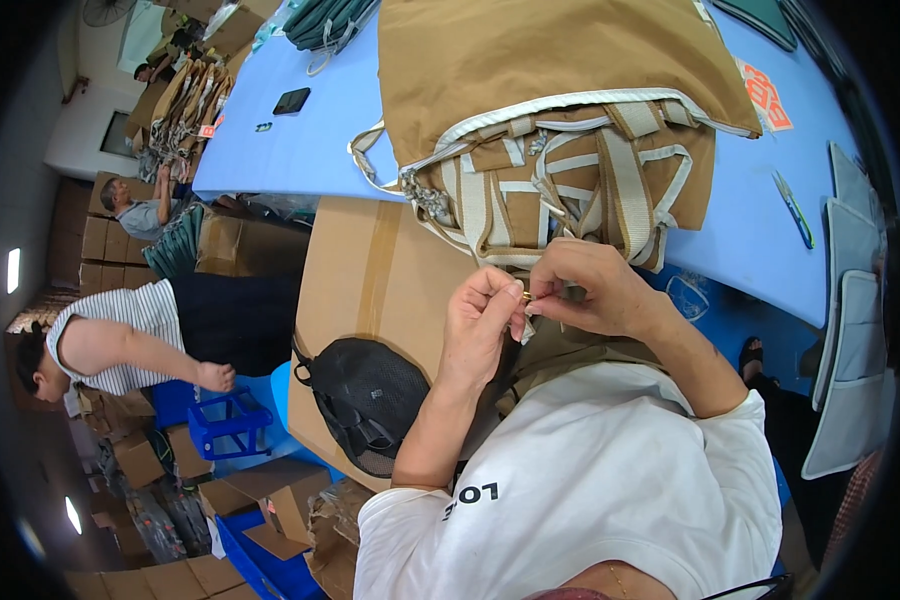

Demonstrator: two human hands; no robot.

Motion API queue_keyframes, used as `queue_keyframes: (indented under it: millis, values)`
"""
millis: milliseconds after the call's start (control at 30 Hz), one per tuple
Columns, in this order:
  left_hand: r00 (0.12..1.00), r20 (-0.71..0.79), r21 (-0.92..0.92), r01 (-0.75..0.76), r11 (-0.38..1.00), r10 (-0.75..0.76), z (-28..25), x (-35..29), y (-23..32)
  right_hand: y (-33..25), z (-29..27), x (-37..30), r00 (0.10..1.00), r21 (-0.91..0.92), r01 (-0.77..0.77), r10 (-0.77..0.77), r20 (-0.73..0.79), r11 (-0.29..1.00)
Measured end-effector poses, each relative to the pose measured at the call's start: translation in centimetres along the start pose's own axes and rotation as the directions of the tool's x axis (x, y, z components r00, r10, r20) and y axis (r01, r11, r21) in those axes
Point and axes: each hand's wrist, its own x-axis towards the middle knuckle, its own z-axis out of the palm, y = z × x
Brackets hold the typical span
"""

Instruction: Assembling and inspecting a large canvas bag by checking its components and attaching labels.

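My left hand and my right hand meet in front of my chest, fingertips pinched together. Between them is a small gold-coloured metal piece, too small for me to tell its kind; both hands grip it. A pale strip hangs just below my fingers. Right beyond my hands, a tan fabric bag lies on the blue table. Its cream-edged webbing straps and pale cord spill toward me over the near edge.
At my left stands a large cardboard box with a black mesh cap on top. The table also holds a phone, a green pen and folded dark green bags. A person in a striped top is near a blue stool.
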Motion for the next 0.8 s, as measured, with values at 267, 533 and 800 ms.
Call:
queue_keyframes:
  millis: [267, 533, 800]
  values:
    - [0.994, 0.042, -0.082, 0.101, 0.991, -0.098, 0.3, -0.1, -0.1, 0.2, -0.4, -0.2, 0.999, 0.017, 0.012, -0.013, 0.046, 1.0]
    - [0.991, 0.038, -0.094, 0.13, 0.987, -0.126, 0.5, -0.3, -0.4, 0.4, -0.5, -0.3, 0.997, 0.02, 0.035, -0.036, 0.066, 0.999]
    - [0.996, -0.064, 0.063, -0.054, 0.997, 0.058, 0.9, -0.2, -1.2, -0.3, -0.2, -0.6, 0.991, 0.106, -0.134, 0.136, -0.013, 0.985]
